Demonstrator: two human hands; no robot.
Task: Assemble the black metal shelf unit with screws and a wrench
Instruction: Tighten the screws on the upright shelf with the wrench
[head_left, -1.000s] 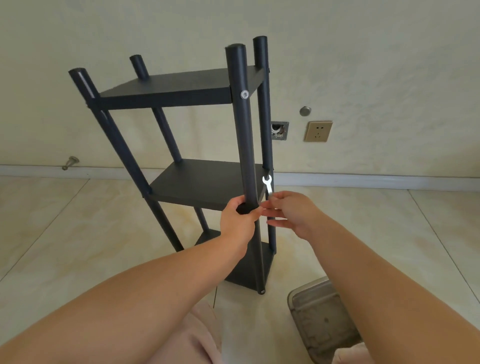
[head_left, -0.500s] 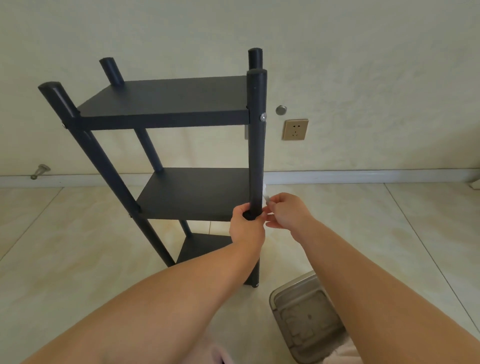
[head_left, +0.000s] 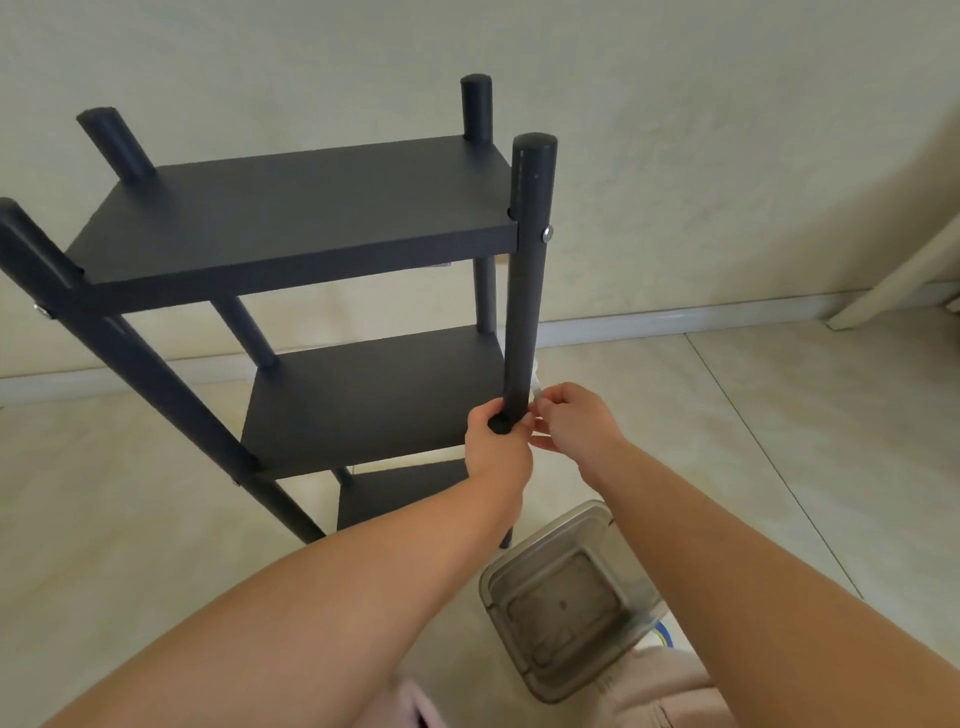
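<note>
Now | left hand (head_left: 496, 441) grips shelf post (head_left: 525, 291) | right hand (head_left: 576, 418) pinches wrench (head_left: 536, 385)

Home room (tiled floor (head_left: 779, 441), baseboard (head_left: 675, 319))

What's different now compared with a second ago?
The view has swung round the shelf unit: the wall socket is gone from sight, and the wrench, plainly visible a second ago, is almost hidden behind the front post. Unchanged: the left hand grips that post at the middle shelf, the right hand pinches the wrench beside it.
</note>
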